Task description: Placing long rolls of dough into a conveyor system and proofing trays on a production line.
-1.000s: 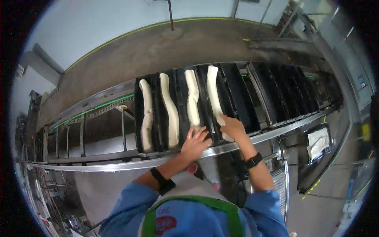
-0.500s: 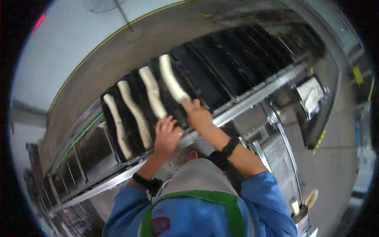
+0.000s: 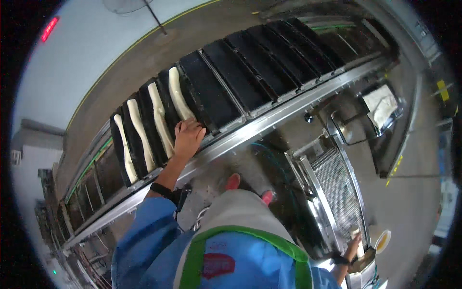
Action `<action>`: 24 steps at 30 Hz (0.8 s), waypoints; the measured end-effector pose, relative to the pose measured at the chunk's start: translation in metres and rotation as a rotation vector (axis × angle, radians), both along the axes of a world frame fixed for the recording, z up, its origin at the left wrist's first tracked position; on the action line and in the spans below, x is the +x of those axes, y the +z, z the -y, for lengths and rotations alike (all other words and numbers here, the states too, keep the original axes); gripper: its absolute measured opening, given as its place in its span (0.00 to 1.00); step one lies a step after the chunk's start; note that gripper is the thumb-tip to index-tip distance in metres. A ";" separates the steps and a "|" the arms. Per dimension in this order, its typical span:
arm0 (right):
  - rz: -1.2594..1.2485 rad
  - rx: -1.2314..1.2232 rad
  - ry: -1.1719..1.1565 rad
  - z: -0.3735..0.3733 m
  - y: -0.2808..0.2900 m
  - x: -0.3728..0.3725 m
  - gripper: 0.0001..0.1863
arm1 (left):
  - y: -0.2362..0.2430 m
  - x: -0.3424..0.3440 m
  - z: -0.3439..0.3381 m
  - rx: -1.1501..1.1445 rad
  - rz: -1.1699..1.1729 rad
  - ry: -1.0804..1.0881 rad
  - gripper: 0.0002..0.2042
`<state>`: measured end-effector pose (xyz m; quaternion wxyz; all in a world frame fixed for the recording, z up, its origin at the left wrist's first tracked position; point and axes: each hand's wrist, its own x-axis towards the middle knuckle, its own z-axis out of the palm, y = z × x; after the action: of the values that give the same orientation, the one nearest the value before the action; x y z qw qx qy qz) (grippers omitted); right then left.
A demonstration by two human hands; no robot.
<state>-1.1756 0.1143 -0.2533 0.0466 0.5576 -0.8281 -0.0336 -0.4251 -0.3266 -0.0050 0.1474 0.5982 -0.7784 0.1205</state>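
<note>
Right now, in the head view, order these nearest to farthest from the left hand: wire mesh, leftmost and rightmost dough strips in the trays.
1. Rightmost strip, at the left hand.
2. Leftmost strip, farther left.
3. Wire mesh, well to the right.

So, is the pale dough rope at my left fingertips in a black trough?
In: the pale dough rope lies along the black trough, your left hand at its near end.
</note>
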 end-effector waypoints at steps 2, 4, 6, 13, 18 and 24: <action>0.114 0.472 -0.642 0.105 0.106 0.088 0.35 | 0.004 -0.002 -0.015 -0.004 0.052 0.065 0.11; -0.042 0.337 -0.558 0.101 0.068 0.057 0.35 | 0.006 -0.006 -0.011 -0.010 -0.055 0.078 0.11; -0.090 0.080 -0.404 0.114 0.035 0.021 0.34 | 0.001 -0.009 -0.005 -0.016 -0.074 0.112 0.11; 0.753 -0.305 -0.162 0.233 0.140 0.008 0.17 | 0.002 -0.024 -0.006 -0.028 -0.114 0.223 0.13; 0.883 -0.566 -0.258 0.269 0.317 0.071 0.23 | 0.001 -0.027 0.028 -0.105 -0.185 0.266 0.13; 1.294 -0.764 0.358 0.357 0.388 0.124 0.16 | 0.002 -0.025 0.048 0.077 -0.288 0.524 0.12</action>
<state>-1.0518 -0.2423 0.1343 -0.2530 0.5370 -0.5417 0.5952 -0.4497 -0.3744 -0.0030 0.1973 0.7948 -0.5726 0.0389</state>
